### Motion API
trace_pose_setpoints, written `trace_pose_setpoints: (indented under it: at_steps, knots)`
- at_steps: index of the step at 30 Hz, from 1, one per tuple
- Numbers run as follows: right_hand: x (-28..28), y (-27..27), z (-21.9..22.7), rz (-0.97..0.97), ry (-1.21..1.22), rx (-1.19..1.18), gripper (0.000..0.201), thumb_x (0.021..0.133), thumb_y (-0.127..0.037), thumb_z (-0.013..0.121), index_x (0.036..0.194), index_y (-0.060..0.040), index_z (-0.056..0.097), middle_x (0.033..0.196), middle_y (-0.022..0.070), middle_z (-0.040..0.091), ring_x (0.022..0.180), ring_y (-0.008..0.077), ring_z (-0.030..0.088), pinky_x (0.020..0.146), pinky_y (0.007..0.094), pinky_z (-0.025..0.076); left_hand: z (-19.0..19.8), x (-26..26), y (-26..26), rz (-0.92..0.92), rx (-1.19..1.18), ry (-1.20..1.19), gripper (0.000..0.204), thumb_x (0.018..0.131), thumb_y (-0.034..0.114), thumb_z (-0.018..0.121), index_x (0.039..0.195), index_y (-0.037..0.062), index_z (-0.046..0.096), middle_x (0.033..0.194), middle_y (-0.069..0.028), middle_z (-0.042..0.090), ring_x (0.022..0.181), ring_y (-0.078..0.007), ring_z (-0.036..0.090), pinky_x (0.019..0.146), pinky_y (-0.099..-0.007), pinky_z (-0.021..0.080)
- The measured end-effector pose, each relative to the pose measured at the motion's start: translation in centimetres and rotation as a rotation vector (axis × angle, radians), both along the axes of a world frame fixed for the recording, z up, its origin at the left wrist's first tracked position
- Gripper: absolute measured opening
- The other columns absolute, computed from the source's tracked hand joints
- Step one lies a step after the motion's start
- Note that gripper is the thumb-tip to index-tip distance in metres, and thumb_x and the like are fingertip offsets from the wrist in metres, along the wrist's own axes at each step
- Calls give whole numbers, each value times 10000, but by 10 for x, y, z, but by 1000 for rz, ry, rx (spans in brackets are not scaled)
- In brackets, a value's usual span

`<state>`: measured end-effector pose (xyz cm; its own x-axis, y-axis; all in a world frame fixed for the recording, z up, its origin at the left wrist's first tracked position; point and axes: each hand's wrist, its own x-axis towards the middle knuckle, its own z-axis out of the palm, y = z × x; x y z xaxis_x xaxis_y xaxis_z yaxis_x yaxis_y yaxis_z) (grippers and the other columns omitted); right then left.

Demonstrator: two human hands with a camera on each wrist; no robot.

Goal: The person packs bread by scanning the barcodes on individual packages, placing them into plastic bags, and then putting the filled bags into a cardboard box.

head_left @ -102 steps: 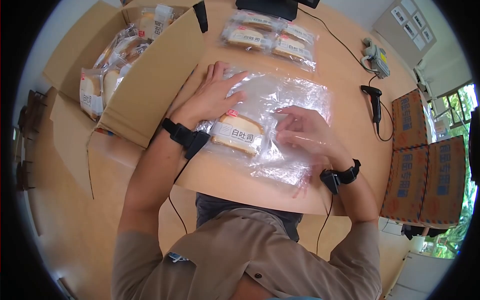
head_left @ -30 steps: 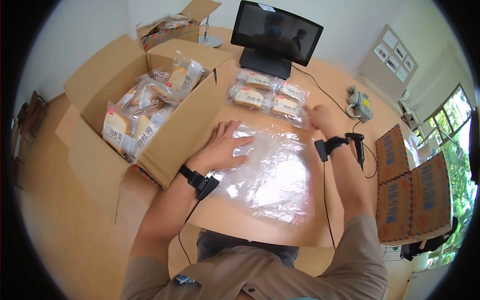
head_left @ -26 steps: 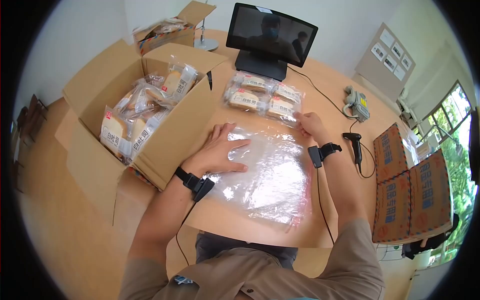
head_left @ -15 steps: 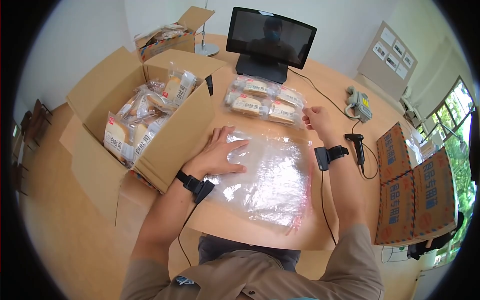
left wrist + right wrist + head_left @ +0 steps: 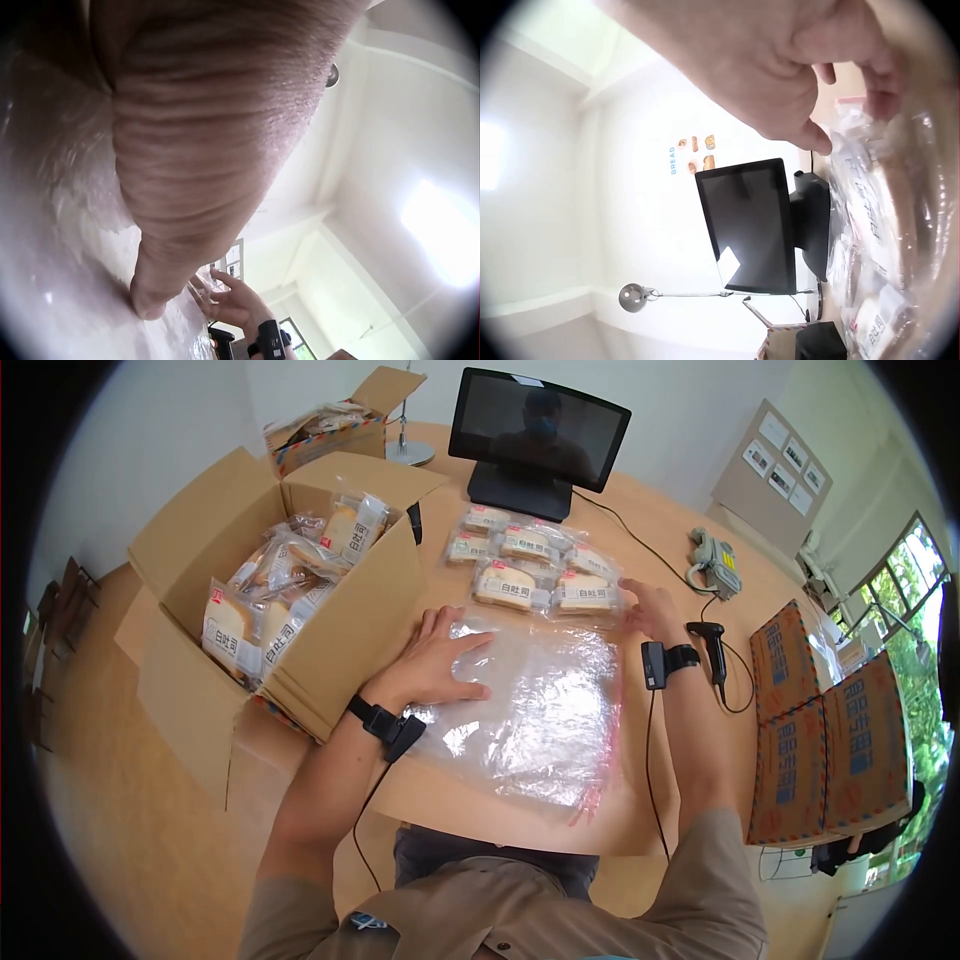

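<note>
My left hand (image 5: 435, 660) lies with fingers spread on a flat clear plastic bag (image 5: 540, 710) in front of me. Its thumb presses the glossy film in the left wrist view. My right hand (image 5: 655, 610) is at the right end of a clear bag of packaged white toast (image 5: 505, 584). In the right wrist view, the thumb and fingers are apart, right at the corner of the toast's wrapping (image 5: 870, 210). More toast packs (image 5: 467, 547) show from beneath at the left and back.
A cardboard box (image 5: 340, 630) of loose toast packs stands at my left. Behind are a second box (image 5: 330, 445) and a black monitor (image 5: 540, 430). A telephone (image 5: 715, 565), barcode scanner (image 5: 710, 655) and cartons (image 5: 830, 750) stand to the right.
The right hand has moved from the flat bag to the toast at the back. The upper toast bag has shifted right, uncovering packs under it, and the right fingers have loosened. The left hand stays.
</note>
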<state>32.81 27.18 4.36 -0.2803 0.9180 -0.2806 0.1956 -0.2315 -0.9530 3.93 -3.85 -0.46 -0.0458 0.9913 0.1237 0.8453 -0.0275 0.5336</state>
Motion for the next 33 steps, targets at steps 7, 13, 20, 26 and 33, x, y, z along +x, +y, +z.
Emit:
trace_pose_setpoints:
  at_steps: [7, 13, 20, 26, 33]
  knots:
    - [-12, 36, -6, 123, -228, -186, 583, 863, -249, 935, 1254, 54, 627, 1011, 128, 601, 730, 223, 589, 554, 421, 470, 1, 0, 0, 4, -18, -7, 910, 734, 447, 977, 1549, 213, 645, 1634, -252, 345, 1535, -483, 262, 1302, -529, 295]
    - [-33, 2, 26, 341, 275, -234, 261, 1067, -136, 598, 1238, 55, 644, 1180, 209, 744, 1066, 332, 754, 984, 479, 639, -2, -1, 4, 58, -23, -2, 1330, 717, 436, 975, 1740, 48, 218, 1630, -342, 307, 1540, -527, 273, 1304, -541, 275]
    - [-13, -81, 50, 348, 451, -196, 301, 1099, -113, 586, 1313, 90, 643, 1236, 203, 742, 1097, 276, 759, 989, 406, 642, -17, -20, 24, 211, 98, -591, 1076, 1011, 322, 637, 1745, 24, -91, 1703, -339, 303, 1601, -417, 322, 1297, -495, 268]
    - [54, -155, 16, 282, 367, -215, 328, 1092, -121, 602, 1345, 87, 630, 1234, 184, 755, 1106, 246, 762, 927, 356, 656, -30, -33, 28, 260, 102, -1169, 718, 1124, 424, 413, 1744, 87, 286, 1388, -143, 645, 1307, -242, 587, 1160, -383, 396]
    - [82, -200, -18, 414, 118, -203, 288, 1032, -101, 723, 1276, 42, 670, 1120, 92, 763, 976, 152, 732, 886, 313, 603, -13, -11, 18, 125, 164, -257, 585, 1110, 417, 594, 1579, 66, 586, 1330, -167, 617, 1323, -287, 549, 1155, -411, 417]
